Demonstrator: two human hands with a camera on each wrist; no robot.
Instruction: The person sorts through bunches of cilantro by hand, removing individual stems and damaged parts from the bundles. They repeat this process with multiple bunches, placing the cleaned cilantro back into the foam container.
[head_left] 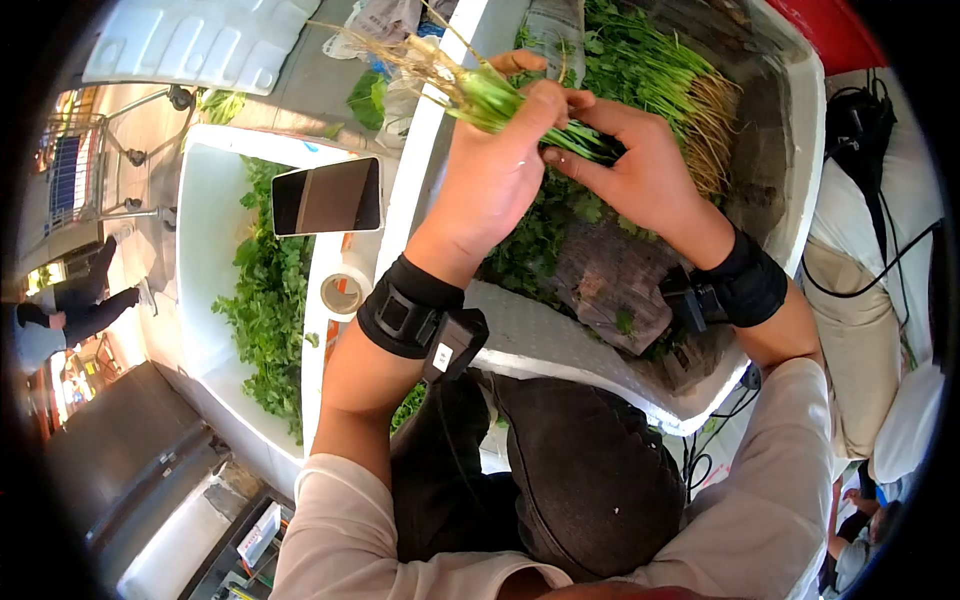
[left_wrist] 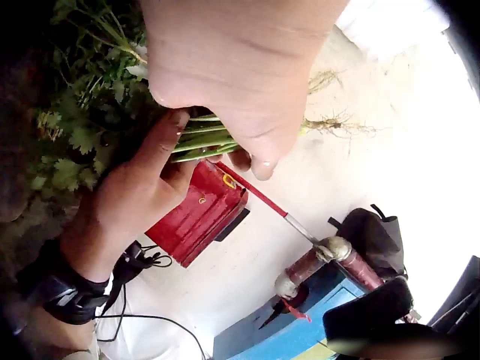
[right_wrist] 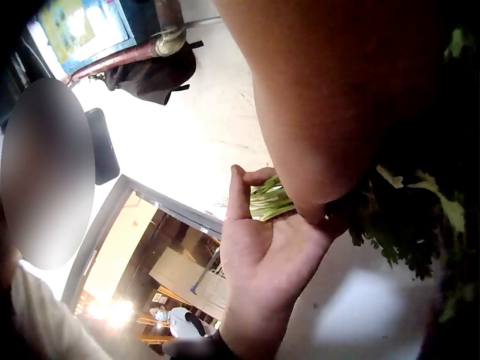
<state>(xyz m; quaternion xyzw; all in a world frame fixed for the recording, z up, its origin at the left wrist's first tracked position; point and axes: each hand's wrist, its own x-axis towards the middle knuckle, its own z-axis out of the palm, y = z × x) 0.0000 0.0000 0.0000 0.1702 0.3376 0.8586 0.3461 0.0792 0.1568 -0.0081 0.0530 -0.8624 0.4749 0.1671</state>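
A bunch of green stems with pale roots [head_left: 480, 95] is held over the foam box in the head view. The left hand [head_left: 500, 160] curls round the stems near the root end, and the right hand [head_left: 640, 160] pinches them farther toward the leaves. Both hands are close together, also in the left wrist view, where stems [left_wrist: 204, 141] show between the right hand [left_wrist: 139, 184] and the left hand [left_wrist: 232, 75]. Under the hands lie leafy greens [head_left: 545, 235]. To their right, more bunches with roots [head_left: 705, 120] lie in the box.
The white foam box [head_left: 440, 110] has a damp brown cloth [head_left: 610, 285] inside. On the left, a second foam box [head_left: 215, 210] holds leafy herbs [head_left: 265, 300]. A phone [head_left: 328, 197] and a tape roll [head_left: 345, 287] lie between the boxes. Dark-clothed knees [head_left: 590, 460] are below.
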